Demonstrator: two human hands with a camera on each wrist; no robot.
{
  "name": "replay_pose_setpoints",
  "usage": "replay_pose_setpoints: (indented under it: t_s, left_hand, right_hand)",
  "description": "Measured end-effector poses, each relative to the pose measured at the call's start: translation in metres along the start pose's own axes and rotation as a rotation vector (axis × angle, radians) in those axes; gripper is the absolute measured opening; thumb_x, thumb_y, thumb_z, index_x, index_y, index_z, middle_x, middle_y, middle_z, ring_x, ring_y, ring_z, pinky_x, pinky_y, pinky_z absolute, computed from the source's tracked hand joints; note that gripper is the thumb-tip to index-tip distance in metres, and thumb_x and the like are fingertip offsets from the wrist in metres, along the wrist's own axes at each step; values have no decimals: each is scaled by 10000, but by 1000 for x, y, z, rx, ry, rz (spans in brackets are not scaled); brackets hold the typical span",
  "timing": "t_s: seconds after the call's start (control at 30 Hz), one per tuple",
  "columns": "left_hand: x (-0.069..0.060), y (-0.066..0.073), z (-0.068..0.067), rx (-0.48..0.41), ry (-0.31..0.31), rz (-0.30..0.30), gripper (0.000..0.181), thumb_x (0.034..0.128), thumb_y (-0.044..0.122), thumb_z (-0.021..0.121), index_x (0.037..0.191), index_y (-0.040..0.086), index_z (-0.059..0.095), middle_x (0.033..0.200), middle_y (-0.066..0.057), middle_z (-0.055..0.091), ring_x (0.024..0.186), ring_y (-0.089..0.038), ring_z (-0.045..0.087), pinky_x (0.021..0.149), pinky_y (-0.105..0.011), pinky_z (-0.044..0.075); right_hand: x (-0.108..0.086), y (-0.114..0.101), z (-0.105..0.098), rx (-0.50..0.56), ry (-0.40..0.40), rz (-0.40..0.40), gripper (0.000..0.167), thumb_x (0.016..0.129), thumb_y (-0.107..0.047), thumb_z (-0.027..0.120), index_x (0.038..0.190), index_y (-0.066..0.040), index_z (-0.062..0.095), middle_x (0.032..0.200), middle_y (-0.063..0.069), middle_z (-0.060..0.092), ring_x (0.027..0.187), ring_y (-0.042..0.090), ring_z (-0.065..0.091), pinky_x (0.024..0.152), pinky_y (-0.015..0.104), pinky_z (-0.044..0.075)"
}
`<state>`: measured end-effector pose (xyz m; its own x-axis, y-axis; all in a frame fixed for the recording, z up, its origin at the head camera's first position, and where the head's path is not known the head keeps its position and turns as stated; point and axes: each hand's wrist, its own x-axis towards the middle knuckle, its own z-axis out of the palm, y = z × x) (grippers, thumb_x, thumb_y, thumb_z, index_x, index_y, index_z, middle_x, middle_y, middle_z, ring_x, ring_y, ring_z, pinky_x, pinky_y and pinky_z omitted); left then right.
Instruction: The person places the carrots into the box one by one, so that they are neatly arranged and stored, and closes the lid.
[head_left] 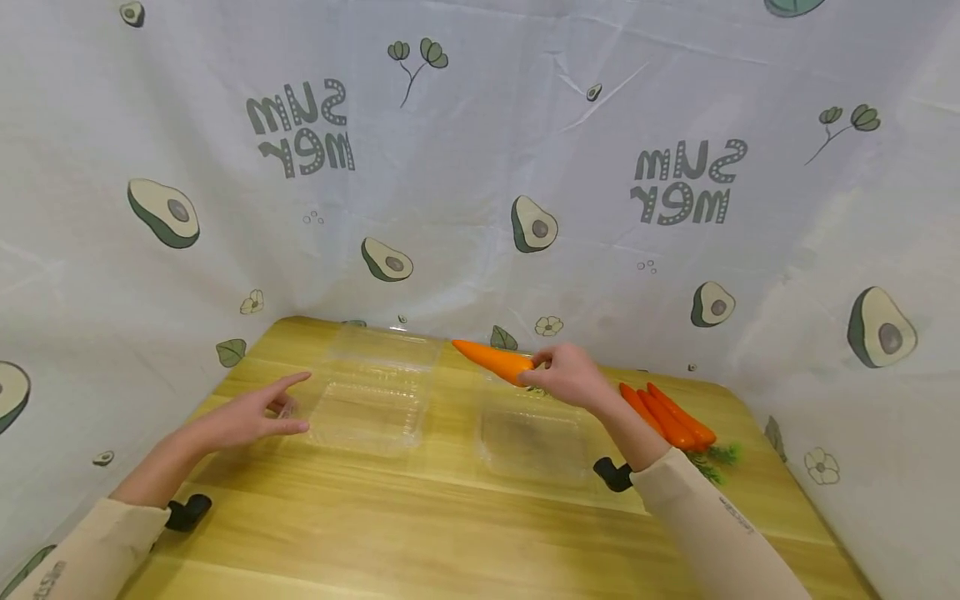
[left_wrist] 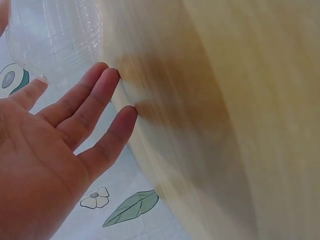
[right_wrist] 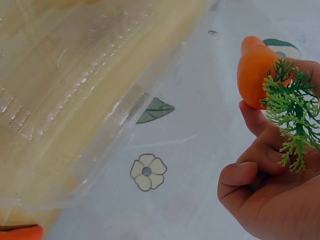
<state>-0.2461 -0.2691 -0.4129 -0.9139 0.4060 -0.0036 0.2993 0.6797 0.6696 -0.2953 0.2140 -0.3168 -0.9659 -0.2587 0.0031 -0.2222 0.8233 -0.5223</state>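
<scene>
Pinching a carrot by its leafy end, right-hand grip is nearer, tip pointing leftward, seemingly above the right clear container; left-hand grip, fingers spread, holds nothing.

Worktop of yellowish wood grain, its far corners rounded. Two transparent plastic containers lie on it side by side, slightly apart: the left container and the right container. Toward the right edge, three orange carrots lie bunched, their feathery green tops at the near end.
</scene>
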Motion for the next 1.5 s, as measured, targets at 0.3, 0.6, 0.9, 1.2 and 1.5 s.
replay_pose_setpoints:
  t_s: [0.3,0.6,0.9,1.2,1.5]
  left_hand:
    - [1,-1,-1,-2,0,-5,900,940,353,715,1596,23,194,1065,-49,622,924,-178,541,847,-409,479]
    - [0,0,-1,5,0,0,910,936,376,716,1591,8,202,1022,-37,603,892,-139,532,813,-336,468]
    - [-1,1,-2,8,-6,1,911,937,376,714,1592,6,201,1006,-37,600,873,-126,526,779,-305,449]
    - [-1,3,-3,23,-6,-7,914,939,387,709,1594,10,197,1000,-30,601,878,-141,532,804,-330,463]
    - [-1,7,-2,20,-13,-9,915,936,385,713,1591,6,200,1053,-47,619,934,-173,545,851,-389,483]
  right_hand:
    - [9,-18,4,-23,-31,-67,291,849,-329,733,984,-73,764,856,86,707,561,156,466,527,273,373]
    - [16,-34,11,-47,-68,-86,329,849,-340,735,1041,-75,764,527,-53,435,468,111,348,485,252,302]
    - [20,-46,22,-27,-92,-122,312,838,-328,751,1022,-76,756,506,-57,431,456,110,360,482,249,312]
    - [28,-60,38,-78,-91,-167,288,829,-342,776,943,-78,761,604,-39,555,504,113,430,523,245,364]
    - [34,-73,52,-102,-109,-201,255,832,-317,759,915,-75,760,612,-29,612,515,111,418,521,242,340]
